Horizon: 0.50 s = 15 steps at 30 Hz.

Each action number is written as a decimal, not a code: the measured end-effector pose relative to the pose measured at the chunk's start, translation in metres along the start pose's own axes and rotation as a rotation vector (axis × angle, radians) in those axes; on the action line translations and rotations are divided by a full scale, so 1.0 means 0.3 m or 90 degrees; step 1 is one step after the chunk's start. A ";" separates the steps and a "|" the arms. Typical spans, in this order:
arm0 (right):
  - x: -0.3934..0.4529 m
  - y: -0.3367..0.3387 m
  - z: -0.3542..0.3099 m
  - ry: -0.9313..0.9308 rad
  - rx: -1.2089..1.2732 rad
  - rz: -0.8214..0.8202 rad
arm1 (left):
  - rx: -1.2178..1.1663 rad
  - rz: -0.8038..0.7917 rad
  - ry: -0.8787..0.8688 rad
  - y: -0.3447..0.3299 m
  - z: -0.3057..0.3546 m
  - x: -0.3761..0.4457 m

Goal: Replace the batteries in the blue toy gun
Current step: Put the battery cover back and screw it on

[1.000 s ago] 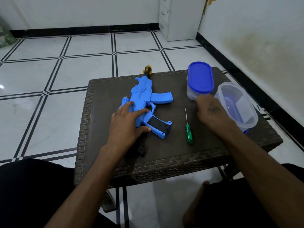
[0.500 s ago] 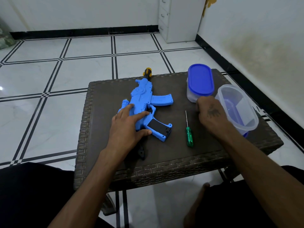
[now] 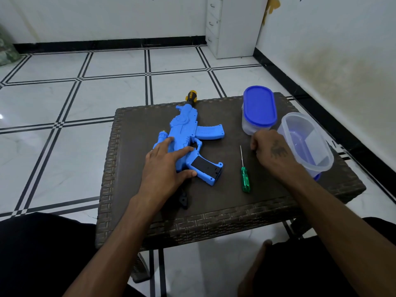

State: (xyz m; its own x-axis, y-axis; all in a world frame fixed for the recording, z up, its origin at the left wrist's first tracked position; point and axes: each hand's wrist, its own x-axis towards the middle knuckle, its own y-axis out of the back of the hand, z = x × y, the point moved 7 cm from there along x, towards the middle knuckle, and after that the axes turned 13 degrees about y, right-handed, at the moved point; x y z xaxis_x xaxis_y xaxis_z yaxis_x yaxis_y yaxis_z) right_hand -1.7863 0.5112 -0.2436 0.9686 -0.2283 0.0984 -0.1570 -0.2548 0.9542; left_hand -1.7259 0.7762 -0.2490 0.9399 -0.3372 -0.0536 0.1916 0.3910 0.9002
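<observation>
Two hands are over the brown woven table (image 3: 132, 168), and the blue toy gun (image 3: 186, 133) lies flat on it left of centre, muzzle pointing to the far edge and grip toward the near side. The left hand (image 3: 165, 172) rests on the gun's body with fingers straight and slightly spread, the thumb lying along the near edge of the grip, where a black panel (image 3: 204, 165) faces up; whether that is a closed battery cover or an open bay cannot be told. The right hand (image 3: 270, 151) sits on the table just near the lidded container (image 3: 259, 112), fingers curled under; whether they pinch anything is hidden. A green-handled screwdriver (image 3: 244, 174) lies between the hands, touching neither. A clear open tub (image 3: 306, 144) stands tilted at the right, close behind the right wrist, and a small black piece (image 3: 184, 199) lies near the left wrist. The risks, as I judge them: a careless sweep of the right forearm could knock the tilted tub off the right edge; any small screw freed from the grip could roll away or drop into the weave; and the gun could skid if the left hand's flat press eases while the driver is turned.
</observation>
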 end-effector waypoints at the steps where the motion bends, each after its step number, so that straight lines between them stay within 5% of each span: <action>1: -0.002 -0.004 -0.007 0.014 0.012 -0.006 | -0.002 0.000 0.000 0.000 0.000 -0.001; 6: 0.005 0.021 -0.060 0.073 0.036 -0.016 | -0.003 -0.001 0.002 0.000 -0.001 0.002; 15: 0.017 -0.023 0.045 -0.031 -0.008 -0.020 | -0.010 0.005 -0.006 -0.002 -0.002 0.002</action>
State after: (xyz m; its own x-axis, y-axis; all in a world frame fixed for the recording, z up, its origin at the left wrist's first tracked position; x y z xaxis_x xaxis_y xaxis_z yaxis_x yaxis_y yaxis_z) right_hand -1.7830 0.4991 -0.2534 0.9623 -0.2664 0.0554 -0.1248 -0.2512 0.9599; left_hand -1.7254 0.7762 -0.2498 0.9386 -0.3425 -0.0415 0.1881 0.4071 0.8938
